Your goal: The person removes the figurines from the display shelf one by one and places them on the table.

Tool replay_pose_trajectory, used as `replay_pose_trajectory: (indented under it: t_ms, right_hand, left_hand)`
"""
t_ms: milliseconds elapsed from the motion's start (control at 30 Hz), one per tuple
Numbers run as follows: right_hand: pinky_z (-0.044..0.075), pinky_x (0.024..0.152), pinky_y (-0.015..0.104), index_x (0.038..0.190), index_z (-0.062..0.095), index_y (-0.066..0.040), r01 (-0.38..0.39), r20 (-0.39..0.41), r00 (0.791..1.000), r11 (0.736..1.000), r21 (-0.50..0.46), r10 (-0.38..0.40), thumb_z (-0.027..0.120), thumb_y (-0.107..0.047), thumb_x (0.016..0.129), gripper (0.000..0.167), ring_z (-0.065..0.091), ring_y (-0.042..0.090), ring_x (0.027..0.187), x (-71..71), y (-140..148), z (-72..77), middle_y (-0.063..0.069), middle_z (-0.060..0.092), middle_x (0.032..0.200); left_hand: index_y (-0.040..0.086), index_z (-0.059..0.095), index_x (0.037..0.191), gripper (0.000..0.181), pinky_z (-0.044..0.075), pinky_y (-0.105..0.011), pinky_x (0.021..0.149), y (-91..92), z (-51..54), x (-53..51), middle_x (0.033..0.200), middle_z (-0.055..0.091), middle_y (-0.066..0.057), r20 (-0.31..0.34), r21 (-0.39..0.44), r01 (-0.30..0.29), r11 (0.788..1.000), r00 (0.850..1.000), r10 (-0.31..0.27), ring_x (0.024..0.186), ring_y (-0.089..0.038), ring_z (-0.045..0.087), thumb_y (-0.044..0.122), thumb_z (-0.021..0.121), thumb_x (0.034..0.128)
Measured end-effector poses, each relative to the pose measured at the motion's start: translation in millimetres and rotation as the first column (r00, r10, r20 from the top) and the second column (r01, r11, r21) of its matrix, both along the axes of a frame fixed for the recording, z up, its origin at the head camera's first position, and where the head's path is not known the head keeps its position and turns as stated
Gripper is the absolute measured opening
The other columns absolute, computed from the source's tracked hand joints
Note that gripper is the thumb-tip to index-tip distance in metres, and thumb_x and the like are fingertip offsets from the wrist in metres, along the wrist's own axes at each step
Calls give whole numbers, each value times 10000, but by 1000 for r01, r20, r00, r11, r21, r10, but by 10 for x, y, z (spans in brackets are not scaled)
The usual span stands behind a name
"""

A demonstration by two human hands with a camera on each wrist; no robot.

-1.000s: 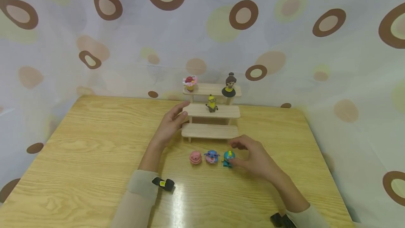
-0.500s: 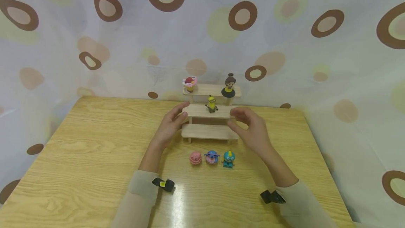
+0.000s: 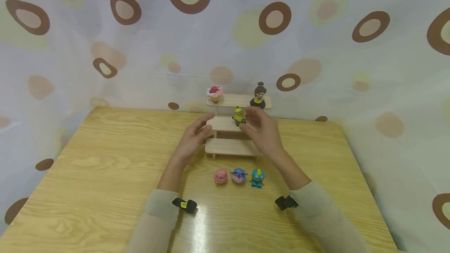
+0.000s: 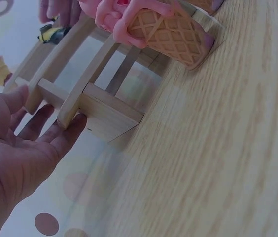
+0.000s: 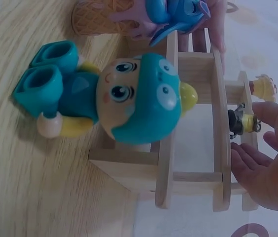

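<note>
A three-tier wooden display shelf (image 3: 230, 146) stands at the back of the table. My left hand (image 3: 191, 139) holds its left end, the thumb and fingers at the board ends in the left wrist view. On the middle tier stands a yellow minion figure (image 3: 239, 116). My right hand (image 3: 265, 134) is at that figure's right side, thumb and fingers spread around it without a visible pinch. An ice-cream-cone figure (image 3: 215, 93) and a brown-haired doll figure (image 3: 258, 96) stand on the top tier. The bottom tier bears no figure.
In front of the shelf, a pink figure (image 3: 220, 176), a blue figure with sunglasses (image 3: 239, 175) and a teal-hooded figure (image 3: 258, 178) stand in a row on the wooden table (image 3: 105, 175). A spotted curtain (image 3: 140, 50) hangs close behind the shelf.
My right hand has left the teal-hooded figure and moved up and left to the minion figure. My left hand stays at the shelf's left end. The view has shifted slightly.
</note>
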State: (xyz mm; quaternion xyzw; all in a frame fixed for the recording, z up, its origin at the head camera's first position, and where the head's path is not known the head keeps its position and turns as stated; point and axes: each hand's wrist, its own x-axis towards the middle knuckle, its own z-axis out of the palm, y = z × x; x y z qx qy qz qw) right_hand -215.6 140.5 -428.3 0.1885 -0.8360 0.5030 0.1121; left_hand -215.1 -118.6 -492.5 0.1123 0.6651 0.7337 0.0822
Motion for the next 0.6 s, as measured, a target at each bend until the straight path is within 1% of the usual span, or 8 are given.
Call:
replay_pose_trajectory:
  t_ms: [200, 367, 500, 600]
  right_hand:
    - [555, 1051, 369, 1393, 603, -33, 17, -10, 1000, 1000, 11, -17, 806, -47, 944, 493, 671, 329, 1253, -72, -96, -30, 168, 679, 1347]
    - [571, 1026, 376, 1371, 595, -10, 30, -11, 999, 999, -15, -30, 791, 6, 936, 477, 685, 340, 1211, -116, -165, -75, 187, 682, 1314]
    - [588, 996, 384, 1365, 587, -16, 48, -21, 999, 999, -18, -48, 789, 23, 929, 482, 698, 335, 1169, -120, -179, -107, 188, 684, 1284]
    - [591, 992, 385, 1374, 591, -34, 62, -4, 998, 998, -27, -62, 803, 9, 924, 500, 697, 327, 1164, -89, -159, -114, 174, 690, 1273]
  left_hand:
    - [227, 473, 1593, 491, 403, -597, 1175, 4, -2, 2, 1703, 331, -7, -7, 1, 4, 1000, 1000, -4, 1538, -371, 352, 305, 562, 1117]
    - [228, 477, 1590, 486, 417, -584, 1169, -5, -2, -5, 1682, 357, -31, -5, 10, 5, 1000, 1000, -5, 1525, -379, 371, 291, 566, 1116]
    - [203, 465, 1598, 497, 416, -582, 1171, 0, 4, -4, 1692, 346, -28, -2, 8, 6, 1000, 1000, -6, 1533, -373, 359, 281, 563, 1117]
    - [199, 456, 1604, 506, 399, -591, 1180, 5, 12, 3, 1713, 316, -13, 3, -1, 9, 1000, 1000, -9, 1551, -370, 329, 292, 562, 1117]
